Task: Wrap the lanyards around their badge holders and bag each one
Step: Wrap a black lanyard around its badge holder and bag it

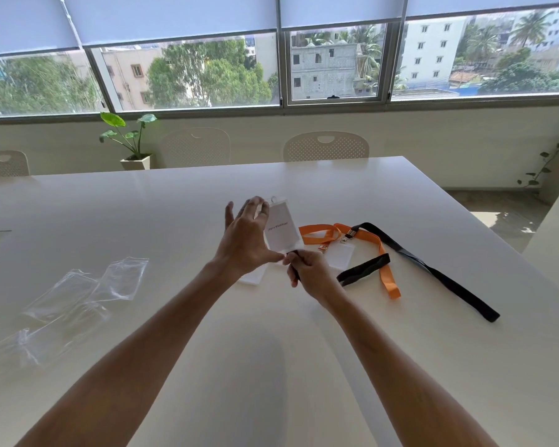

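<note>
Holding the badge holder (281,232) upright above the table (304,350), the left hand (244,240) pinches its edges while the right hand (307,269) grips the black lanyard (433,272); wind snugly, keeping turns flat.

Left hand (244,240) holding badge holder (281,232), right hand (310,272) gripping black lanyard (433,269)

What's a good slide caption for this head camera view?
Left hand steadies a badge holder while the right hand pinches its black lanyard; clear bags wait alongside.
</note>
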A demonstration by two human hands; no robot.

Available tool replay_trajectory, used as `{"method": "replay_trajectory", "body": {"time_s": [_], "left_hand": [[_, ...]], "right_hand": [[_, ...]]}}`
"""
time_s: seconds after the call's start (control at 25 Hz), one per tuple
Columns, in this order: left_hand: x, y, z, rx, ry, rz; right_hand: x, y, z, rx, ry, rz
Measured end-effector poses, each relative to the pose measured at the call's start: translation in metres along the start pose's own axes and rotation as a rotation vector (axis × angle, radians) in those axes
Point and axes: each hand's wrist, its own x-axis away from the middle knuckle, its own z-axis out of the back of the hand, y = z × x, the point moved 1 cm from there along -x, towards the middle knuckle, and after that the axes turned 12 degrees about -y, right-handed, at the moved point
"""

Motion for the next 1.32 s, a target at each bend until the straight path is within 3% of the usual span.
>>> {"method": "replay_trajectory", "body": {"time_s": [0.48,0.76,1.32], "left_hand": [[-0.007,-0.011,0.009,-0.097,-0.033,0.105],[-0.007,-0.011,0.012,-0.296,-0.05,0.079],[0.002,0.001,0.004,-0.52,-0.047,0.052]], "right_hand": [[0.032,-0.015,-0.019,0.066,-0.098,-0.109],[0.052,-0.035,-0.025,0.097,-0.173,-0.132],[0.076,-0.103,-0.009,-0.07,-0.263,0.105]]}}
